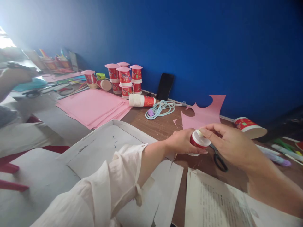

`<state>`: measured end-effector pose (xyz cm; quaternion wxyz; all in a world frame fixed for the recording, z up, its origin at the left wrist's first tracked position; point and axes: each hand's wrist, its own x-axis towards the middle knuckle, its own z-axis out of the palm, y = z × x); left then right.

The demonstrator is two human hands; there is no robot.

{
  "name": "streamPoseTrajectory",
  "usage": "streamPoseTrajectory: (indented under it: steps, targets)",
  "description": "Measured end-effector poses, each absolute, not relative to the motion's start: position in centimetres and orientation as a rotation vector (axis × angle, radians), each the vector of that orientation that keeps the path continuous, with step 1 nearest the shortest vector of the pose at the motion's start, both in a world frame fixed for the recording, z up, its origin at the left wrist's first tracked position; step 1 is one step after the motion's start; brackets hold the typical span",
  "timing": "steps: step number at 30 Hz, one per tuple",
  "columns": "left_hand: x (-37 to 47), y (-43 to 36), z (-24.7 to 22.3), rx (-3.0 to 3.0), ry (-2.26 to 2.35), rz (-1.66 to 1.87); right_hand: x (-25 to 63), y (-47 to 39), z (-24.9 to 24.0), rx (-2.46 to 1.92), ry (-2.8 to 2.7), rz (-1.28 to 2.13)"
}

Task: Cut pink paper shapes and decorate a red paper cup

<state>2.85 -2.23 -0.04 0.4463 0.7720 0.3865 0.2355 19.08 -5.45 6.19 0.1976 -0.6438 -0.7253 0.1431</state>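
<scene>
My left hand (183, 142) is wrapped round a red and white paper cup (200, 139) whose white end faces up. Above that end, my right hand (222, 138) pinches a small pale piece (200, 133) against the cup's white surface; its exact shape is too small to tell. Black-handled scissors (220, 161) lie partly under my right hand. Just behind the hands is a pink sheet (205, 115) with round cutouts.
Stacked red cups with pink tops (125, 75), nested cups (142, 100), a coiled cable (162, 109) and a phone (165, 86) stand or lie along the blue wall. Pink paper (94, 105), a white tray lid (106, 126) and printed pages (213, 198) surround the workspace. Another person's hand (17, 77) shows left.
</scene>
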Motion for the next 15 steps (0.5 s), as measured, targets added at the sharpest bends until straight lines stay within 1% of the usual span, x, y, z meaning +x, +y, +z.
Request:
streamPoseTrajectory:
  steps: [7, 15]
  targets:
    - [2.9, -2.21, 0.0, 1.924, 0.919, 0.589, 18.75, -5.75, 5.94, -1.779, -2.06, 0.314]
    - [3.02, -2.22, -0.11, 1.963, 0.952, 0.578, 18.71, -5.98, 6.05, -1.819, -2.09, 0.336]
